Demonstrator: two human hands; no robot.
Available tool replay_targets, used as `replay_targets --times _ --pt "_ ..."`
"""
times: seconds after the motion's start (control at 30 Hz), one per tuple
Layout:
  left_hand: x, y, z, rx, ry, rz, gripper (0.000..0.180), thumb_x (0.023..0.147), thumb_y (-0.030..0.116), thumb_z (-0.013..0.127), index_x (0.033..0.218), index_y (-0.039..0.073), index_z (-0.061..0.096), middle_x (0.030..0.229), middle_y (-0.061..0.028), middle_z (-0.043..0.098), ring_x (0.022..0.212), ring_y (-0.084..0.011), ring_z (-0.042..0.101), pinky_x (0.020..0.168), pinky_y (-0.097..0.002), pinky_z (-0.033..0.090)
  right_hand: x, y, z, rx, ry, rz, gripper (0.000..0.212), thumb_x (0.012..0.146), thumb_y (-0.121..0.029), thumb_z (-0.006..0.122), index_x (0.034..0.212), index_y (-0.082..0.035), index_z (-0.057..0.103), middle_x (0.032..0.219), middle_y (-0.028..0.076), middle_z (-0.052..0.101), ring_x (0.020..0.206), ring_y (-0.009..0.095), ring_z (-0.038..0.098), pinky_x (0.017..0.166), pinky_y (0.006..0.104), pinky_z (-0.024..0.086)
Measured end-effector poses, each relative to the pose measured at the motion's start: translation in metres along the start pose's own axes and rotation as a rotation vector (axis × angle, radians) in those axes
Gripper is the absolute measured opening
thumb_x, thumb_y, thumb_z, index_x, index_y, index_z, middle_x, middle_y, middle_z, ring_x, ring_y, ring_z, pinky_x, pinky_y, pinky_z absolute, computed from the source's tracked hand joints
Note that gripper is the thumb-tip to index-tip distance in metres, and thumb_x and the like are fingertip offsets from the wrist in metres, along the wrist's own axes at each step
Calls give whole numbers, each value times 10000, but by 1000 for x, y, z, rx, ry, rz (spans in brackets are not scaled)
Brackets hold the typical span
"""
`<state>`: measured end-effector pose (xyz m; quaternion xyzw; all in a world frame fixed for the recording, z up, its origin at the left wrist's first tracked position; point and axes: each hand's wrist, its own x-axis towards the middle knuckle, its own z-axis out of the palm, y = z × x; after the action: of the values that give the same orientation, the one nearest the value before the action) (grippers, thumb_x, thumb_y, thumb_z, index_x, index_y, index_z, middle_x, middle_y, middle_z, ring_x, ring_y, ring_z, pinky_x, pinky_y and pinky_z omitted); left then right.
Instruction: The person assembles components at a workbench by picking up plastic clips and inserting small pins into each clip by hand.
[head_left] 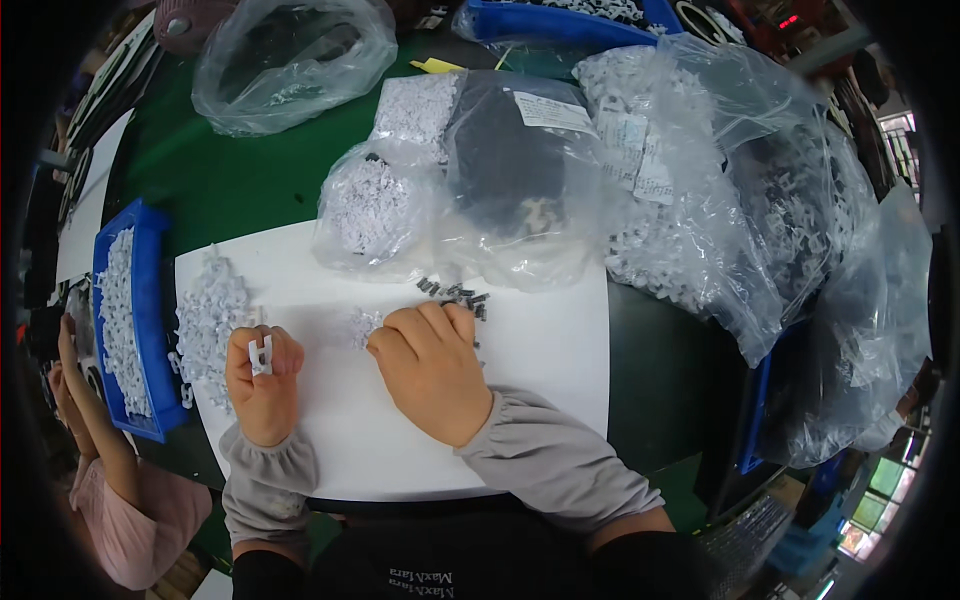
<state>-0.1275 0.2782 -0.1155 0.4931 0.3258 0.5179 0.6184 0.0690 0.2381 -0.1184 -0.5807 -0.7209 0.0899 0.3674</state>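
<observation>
the white sheet (540, 345) lies on the green counter (230, 170) directly in front of the person, and it serves as the landmark here — a plain bright ground on which small parts are easy to see.

the left hand (263, 385) is raised a little above the left part of the sheet, with its fingers (285, 357) closed on a small white plastic clip (261, 355), which stands upright between thumb and fingers so that its open end points up. just beside this hand, on the left edge of the sheet, lies a loose heap of white clips (210, 315), close enough to be picked from without reaching.

the right hand (430, 365) rests on the middle of the sheet, palm down, with the fingers curled narrow over a few white pieces (362, 325); if they pinch one of them i cannot tell, because the knuckles hide the tips. just beyond this hand, near the far edge of the sheet, lies a short row of small dark parts (455, 293) — also within easy reach.

to the left of the sheet stands a blue bin (150, 300) with white clips in it. behind the sheet, clear plastic bags (470, 190) of white and dark parts are piled up, probably as stock. at the far left of the sheet another person's hand (62, 365) is seen.
</observation>
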Motion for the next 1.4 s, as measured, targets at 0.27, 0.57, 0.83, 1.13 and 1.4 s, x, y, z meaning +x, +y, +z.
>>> replay_targets --times 0.27,0.57,0.83,1.13,1.4 --pt "-24 -2 -2 -96 -158 -91 263 841 173 634 995 52 459 827 -48 513 768 -145 481 709 -296 393 3 -7 -23 747 34 386 126 806 5 643 926 4 603 866 78 620 723 150 580 672 255 452" --pt "-30 14 23 -259 -236 -252 188 881 54 534 1058 43 473 887 -26 543 832 -101 497 792 -256 403 -21 -26 -33 1056 -67 506 195 813 59 627 1005 29 608 958 61 601 791 83 540 701 208 442" --pt "-44 3 43 -570 -287 -302 233 906 142 579 1089 60 462 909 -23 546 831 -109 505 779 -259 416 -37 -44 -37 1212 61 472 128 838 101 549 925 11 576 957 80 601 825 109 554 731 215 436" --pt "-60 -3 45 -334 -379 -408 224 849 52 633 1004 81 474 945 24 500 827 -34 481 735 -193 422 -59 -43 -36 949 56 267 140 750 65 650 859 -16 614 1100 114 517 1008 193 498 881 304 393" --pt "-61 -12 45 -410 -432 -307 208 848 41 643 952 79 466 956 0 522 884 -62 529 761 -212 463 -64 -35 -32 857 92 132 219 741 57 648 951 -6 643 1165 153 510 955 216 509 850 318 418"
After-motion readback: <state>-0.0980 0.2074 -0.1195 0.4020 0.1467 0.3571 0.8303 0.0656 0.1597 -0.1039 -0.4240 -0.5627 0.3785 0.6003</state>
